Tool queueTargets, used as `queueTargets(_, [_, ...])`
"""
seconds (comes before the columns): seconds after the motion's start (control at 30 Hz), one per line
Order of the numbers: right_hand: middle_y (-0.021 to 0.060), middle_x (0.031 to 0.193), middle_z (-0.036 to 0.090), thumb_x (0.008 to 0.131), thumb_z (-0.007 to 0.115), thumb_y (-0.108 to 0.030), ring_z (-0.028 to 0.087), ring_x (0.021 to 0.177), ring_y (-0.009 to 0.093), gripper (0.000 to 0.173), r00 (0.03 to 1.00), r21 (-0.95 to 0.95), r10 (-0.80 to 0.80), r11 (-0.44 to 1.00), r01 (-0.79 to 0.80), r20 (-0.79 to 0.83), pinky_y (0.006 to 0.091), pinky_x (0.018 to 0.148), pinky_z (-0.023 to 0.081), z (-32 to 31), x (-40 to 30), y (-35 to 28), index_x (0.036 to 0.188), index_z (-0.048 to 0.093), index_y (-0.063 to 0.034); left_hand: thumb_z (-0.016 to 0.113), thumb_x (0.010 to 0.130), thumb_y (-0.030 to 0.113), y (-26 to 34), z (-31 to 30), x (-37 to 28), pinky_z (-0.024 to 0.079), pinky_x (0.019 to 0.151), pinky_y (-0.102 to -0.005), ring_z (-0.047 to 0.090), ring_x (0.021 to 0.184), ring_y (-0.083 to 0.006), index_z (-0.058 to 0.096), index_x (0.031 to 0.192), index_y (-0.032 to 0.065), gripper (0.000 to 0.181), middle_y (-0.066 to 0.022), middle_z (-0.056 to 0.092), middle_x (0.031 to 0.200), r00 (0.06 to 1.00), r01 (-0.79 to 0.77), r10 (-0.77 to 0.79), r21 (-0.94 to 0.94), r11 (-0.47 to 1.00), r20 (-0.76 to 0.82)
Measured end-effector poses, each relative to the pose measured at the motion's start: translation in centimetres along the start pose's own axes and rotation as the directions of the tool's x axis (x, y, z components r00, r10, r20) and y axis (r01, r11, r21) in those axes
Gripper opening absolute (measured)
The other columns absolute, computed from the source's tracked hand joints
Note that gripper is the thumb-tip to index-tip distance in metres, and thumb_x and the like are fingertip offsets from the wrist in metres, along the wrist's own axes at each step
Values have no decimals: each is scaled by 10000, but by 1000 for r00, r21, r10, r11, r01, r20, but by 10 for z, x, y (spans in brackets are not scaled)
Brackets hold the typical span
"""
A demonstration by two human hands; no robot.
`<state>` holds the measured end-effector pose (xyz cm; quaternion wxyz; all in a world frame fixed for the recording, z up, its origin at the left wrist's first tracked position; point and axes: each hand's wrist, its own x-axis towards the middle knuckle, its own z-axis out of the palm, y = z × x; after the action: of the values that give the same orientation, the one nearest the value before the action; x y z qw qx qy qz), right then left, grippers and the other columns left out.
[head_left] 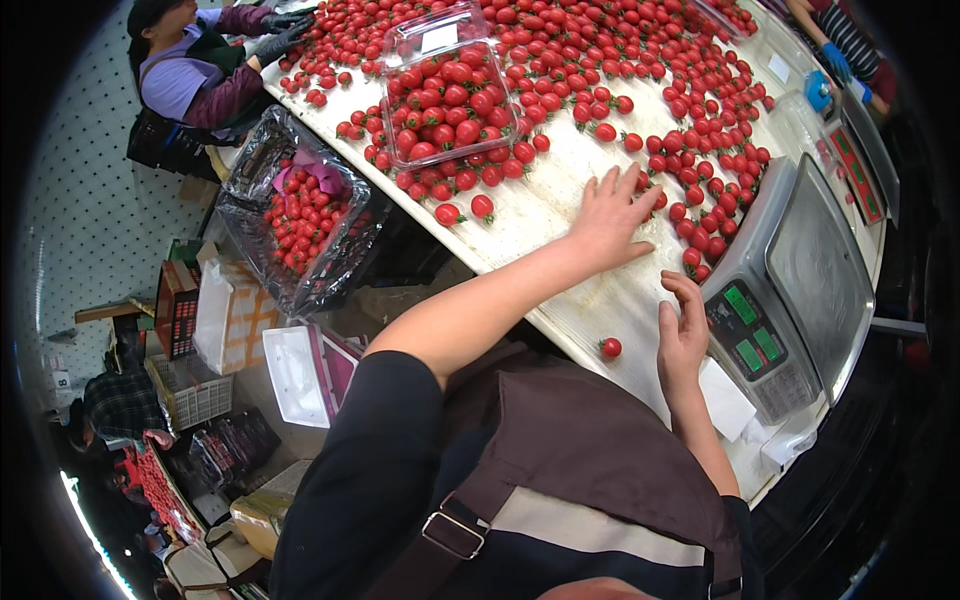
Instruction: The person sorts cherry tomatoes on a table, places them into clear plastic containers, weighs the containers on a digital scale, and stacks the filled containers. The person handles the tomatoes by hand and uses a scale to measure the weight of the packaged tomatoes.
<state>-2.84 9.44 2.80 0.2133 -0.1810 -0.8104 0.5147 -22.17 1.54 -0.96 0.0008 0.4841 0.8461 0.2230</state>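
My left hand (611, 217) reaches over the white tabletop (551, 202) with its fingers spread. Its fingertips are at a few cherry tomatoes (657, 197); whether they touch is hard to tell. Held low beside the digital scale (750, 337), my right hand (684, 330) is empty, thumb apart from the fingers. One loose tomato (610, 347) lies to its left, near the table's edge. Beyond my left hand, a clear plastic clamshell box (450, 105) full of tomatoes stands with its lid raised, on top of other tomatoes. Both scale displays and keys face me.
A heap of tomatoes (585, 37) covers the far table. A lined crate (304, 225) of tomatoes stands off the left edge. A gloved co-worker (187, 75) is at upper left, another person's blue-gloved hand (836, 62) at upper right. A second scale (855, 172) sits at right.
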Motion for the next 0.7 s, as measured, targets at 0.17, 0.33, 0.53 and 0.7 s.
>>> queueTargets(0.17, [149,1244,628,908,578,-70,580,1210,276,250,1000,14,5,1000,-5,15,385,1086,400,-1,-1,3,1145,618,-3,741,823,353,14,22,38,462,842,-471,528,1106,-329,652,1189,190,410,-148,504,1328,1000,-5,5,37,999,5])
queueTargets(0.33, [136,1213,635,919,574,-72,591,1185,261,235,999,32,20,999,-21,33,373,1071,415,-1,-3,7,1137,621,4,712,850,317,8,14,33,510,742,-429,591,917,-314,687,1027,157,239,-145,571,1183,999,-13,14,10,1000,-31])
queueTargets(0.53, [123,1178,641,924,570,-59,597,1162,229,230,997,79,70,994,-71,19,355,1060,421,-3,-6,8,1135,633,8,615,960,378,-10,-26,-6,511,687,-347,639,845,-220,657,1148,104,335,-102,672,979,834,479,-352,-874,78,426])
queueTargets(0.7, [98,1129,667,933,571,-57,621,1113,208,214,994,95,90,991,-95,58,330,1032,433,1,-1,2,1124,652,-5,370,1039,498,-10,-66,-49,522,912,-435,552,1258,-383,493,1395,73,567,-236,524,1408,825,194,-129,-489,-850,551])
